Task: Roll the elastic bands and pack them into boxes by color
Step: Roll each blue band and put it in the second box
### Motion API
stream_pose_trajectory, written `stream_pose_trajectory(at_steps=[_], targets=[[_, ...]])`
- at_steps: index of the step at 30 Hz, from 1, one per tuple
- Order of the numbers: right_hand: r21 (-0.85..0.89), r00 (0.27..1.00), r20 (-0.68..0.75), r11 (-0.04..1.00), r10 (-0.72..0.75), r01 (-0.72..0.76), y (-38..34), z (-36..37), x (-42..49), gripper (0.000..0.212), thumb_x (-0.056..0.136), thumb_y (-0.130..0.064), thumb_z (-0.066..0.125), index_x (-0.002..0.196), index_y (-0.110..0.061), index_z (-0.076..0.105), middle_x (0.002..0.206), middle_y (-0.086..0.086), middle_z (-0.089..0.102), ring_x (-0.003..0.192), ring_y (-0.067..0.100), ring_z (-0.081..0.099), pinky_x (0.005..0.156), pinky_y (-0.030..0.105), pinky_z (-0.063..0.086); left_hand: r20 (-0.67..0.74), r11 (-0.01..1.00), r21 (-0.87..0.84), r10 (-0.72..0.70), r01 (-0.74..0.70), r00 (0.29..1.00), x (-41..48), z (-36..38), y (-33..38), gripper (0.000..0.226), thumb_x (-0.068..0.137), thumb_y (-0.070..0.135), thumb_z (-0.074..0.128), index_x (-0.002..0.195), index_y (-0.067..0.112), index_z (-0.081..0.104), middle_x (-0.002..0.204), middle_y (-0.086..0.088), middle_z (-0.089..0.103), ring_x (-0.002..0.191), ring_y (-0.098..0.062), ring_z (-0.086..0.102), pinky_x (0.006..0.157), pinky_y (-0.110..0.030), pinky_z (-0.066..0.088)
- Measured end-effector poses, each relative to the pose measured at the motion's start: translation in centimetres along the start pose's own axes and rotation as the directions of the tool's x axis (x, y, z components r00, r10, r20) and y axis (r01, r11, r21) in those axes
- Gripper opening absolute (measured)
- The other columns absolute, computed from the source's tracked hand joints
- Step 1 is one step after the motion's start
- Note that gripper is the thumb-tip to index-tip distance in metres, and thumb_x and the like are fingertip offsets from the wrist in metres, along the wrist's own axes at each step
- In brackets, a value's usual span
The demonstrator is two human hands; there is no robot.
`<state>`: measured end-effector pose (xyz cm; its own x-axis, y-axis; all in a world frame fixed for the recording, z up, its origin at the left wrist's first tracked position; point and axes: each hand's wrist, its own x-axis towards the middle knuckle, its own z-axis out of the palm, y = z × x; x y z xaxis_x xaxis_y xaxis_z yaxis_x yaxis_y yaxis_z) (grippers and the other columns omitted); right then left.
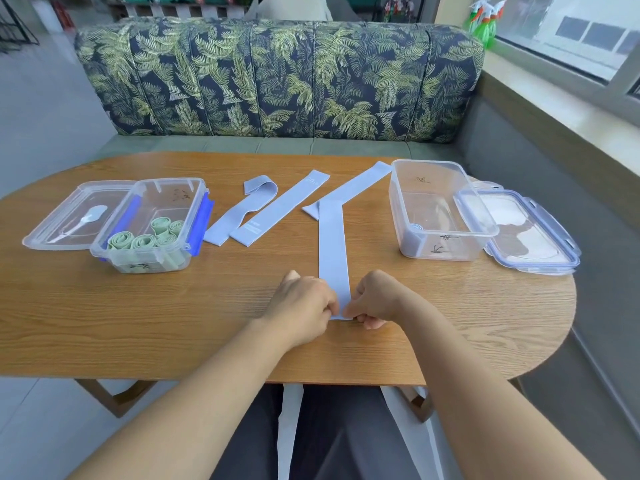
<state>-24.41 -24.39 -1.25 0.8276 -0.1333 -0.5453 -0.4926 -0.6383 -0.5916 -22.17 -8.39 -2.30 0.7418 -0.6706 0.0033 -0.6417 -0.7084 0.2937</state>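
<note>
Now both hands, left hand [304, 306] and right hand [372, 299], pinch the near end of the blue band [333, 251] at lower centre; its long axis runs away up the frame, toward the box [440, 237] at right.

bright, even daylight comes in from the window [595, 36] at upper right. the counter [138, 323] carries only soft, faint shadows. pale glare sits on the clear lid [519, 233] at right. wide-angle bending curves the counter's edges and the sofa [277, 81] back, and the far corners look slightly soft.
</note>
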Motion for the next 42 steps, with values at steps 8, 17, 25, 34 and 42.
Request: stream_pose_trajectory(at_steps=[8,17,25,34,42], targets=[[0.134,0.992,-0.102,0.987,-0.08,0.093,1.2,0.4,-1.1,0.021,0.083,-0.007,0.07,0.066,-0.008,0.057,0.059,0.003,0.06,0.047,0.015,0.055,0.046,0.021,0.047,-0.044,1.0,0.007,0.029,-0.029,0.999,-0.7,0.5,-0.4,0.018,0.097,0.031,0.056,0.104,0.025,0.072,0.103,0.011,0.067,0.099,-0.017,0.051,0.086,-0.025,0.026],[-0.37,0.697,-0.358,0.779,-0.622,0.505,3.6,4.1,-2.1,0.013,0.083,-0.01,0.068,0.086,-0.017,0.079,0.081,-0.006,0.058,0.069,0.014,0.054,0.061,0.028,0.045,-0.083,0.998,-0.026,0.055,-0.057,0.995,-0.8,1.3,-1.1,0.016,0.095,0.034,0.058,0.101,0.031,0.073,0.099,0.014,0.065,0.096,-0.007,0.052,0.084,-0.027,0.02],[-0.524,0.619,-0.365,0.704,-0.695,0.48,3.8,4.6,-1.1,0.009,0.078,-0.012,0.065,0.073,-0.01,0.072,0.072,0.002,0.057,0.067,0.023,0.059,0.049,0.027,0.043,-0.132,0.994,-0.017,0.106,-0.109,0.986,-1.0,1.6,-1.4,0.017,0.096,0.032,0.056,0.102,0.031,0.072,0.092,0.011,0.06,0.092,-0.009,0.051,0.083,-0.027,0.019],[-0.498,0.803,-0.253,0.784,-0.54,0.37,2.3,3.5,-1.6,0.022,0.095,-0.012,0.048,0.1,-0.009,0.069,0.101,0.003,0.06,0.09,0.021,0.057,0.071,0.028,0.043,-0.046,0.993,-0.073,0.086,-0.089,0.995,-0.4,1.3,-1.7,0.019,0.098,0.031,0.051,0.097,0.029,0.07,0.09,0.011,0.062,0.094,-0.009,0.048,0.087,-0.028,0.019],[-0.206,0.96,-0.155,0.958,-0.233,0.199,0.9,1.3,-0.5,0.018,0.082,-0.008,0.063,0.068,-0.018,0.067,0.082,-0.001,0.065,0.078,0.018,0.059,0.063,0.024,0.046,0.044,0.981,-0.026,-0.19,0.192,0.981,1.3,-0.1,-0.7,0.015,0.089,0.041,0.062,0.084,0.029,0.07,0.082,0.014,0.064,0.1,-0.011,0.046,0.086,-0.032,0.022]])
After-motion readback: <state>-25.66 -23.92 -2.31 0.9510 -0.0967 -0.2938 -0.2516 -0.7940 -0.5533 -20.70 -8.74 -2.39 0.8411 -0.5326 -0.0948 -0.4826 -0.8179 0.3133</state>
